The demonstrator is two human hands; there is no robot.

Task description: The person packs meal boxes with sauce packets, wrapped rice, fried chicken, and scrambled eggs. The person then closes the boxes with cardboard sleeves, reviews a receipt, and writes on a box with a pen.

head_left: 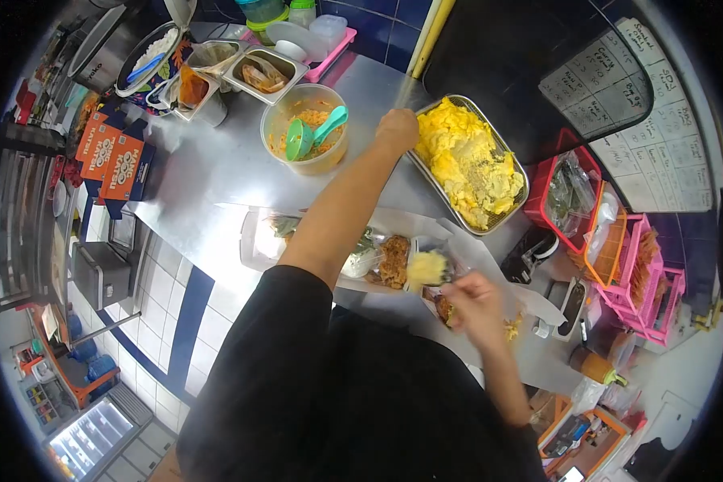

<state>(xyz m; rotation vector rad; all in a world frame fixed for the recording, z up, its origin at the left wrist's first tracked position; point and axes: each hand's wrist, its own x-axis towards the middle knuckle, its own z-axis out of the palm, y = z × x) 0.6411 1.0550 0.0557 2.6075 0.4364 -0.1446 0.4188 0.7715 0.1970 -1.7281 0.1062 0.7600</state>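
Observation:
My left hand [399, 130] is closed at the upper left edge of a metal tray [512, 210], fingers curled around its rim. The tray holds a heap of yellow scrambled egg [458, 157]. Nearer my body, my right hand [472, 305] is closed on a dark utensil [444, 275], blurred by motion, that carries a lump of egg [427, 267]. Just below that lump sits an open paper food box [490, 269]. Beside it is another box with a fried breaded cutlet [393, 261] and a white portion, partly hidden behind my left forearm.
A clear tub [275, 128] of orange shredded food holds a green ladle [300, 138]. Metal containers [266, 76] stand behind it. Folded orange cartons [119, 165] lie at left. A red basket [566, 189] and pink rack [631, 281] stand right, near a sauce bottle [596, 366].

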